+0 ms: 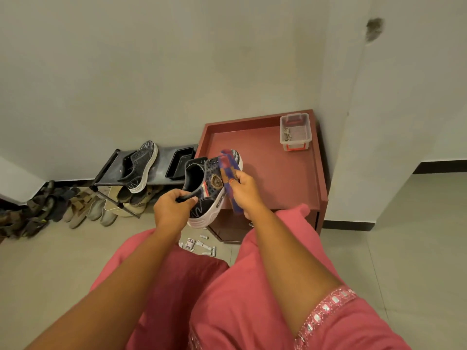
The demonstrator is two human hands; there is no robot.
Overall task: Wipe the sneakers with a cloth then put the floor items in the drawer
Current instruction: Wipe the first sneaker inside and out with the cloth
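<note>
My left hand (173,207) grips the heel collar of a dark patterned sneaker (207,190) with a white sole, held in the air in front of the red cabinet (278,173). My right hand (243,189) holds a blue, purple and orange checked cloth (228,173) against the sneaker's side and top. The matching sneaker (140,165) lies on a low black shoe rack (161,160) to the left. Several small white tubes and packets (199,245) lie on the floor tiles between my knees and the cabinet.
A clear plastic box (294,131) with red clips stands at the cabinet top's back right corner. A black tray (180,162) sits on the rack. Several pairs of shoes (75,208) line the wall at left. A wall corner stands to the right.
</note>
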